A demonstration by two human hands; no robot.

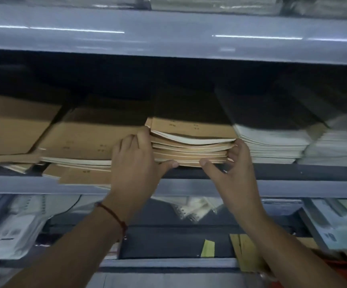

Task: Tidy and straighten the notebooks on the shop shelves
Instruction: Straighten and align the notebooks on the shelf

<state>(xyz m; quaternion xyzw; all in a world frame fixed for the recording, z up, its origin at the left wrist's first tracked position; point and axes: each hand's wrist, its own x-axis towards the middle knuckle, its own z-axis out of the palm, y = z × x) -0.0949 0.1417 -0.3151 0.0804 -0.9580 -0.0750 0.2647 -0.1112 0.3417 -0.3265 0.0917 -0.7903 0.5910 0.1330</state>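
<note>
A stack of brown kraft-cover notebooks (191,142) lies on the middle shelf (272,170), its top cover bowed upward. My left hand (135,163) grips the stack's left end, fingers curled over the top edge and thumb under the front. My right hand (230,165) holds the right end, fingers against the side and thumb under the front edge. To the left, a messier brown stack (81,142) juts past the shelf lip. To the right sits a stack of dark-cover notebooks (272,140) with white pages.
Another brown stack (12,125) fills the far left. The shelf above (168,34) hangs low over the stacks. On the lower shelf lie wrapped spiral notebooks (191,208), dark pouches (168,238) and white packets (10,229).
</note>
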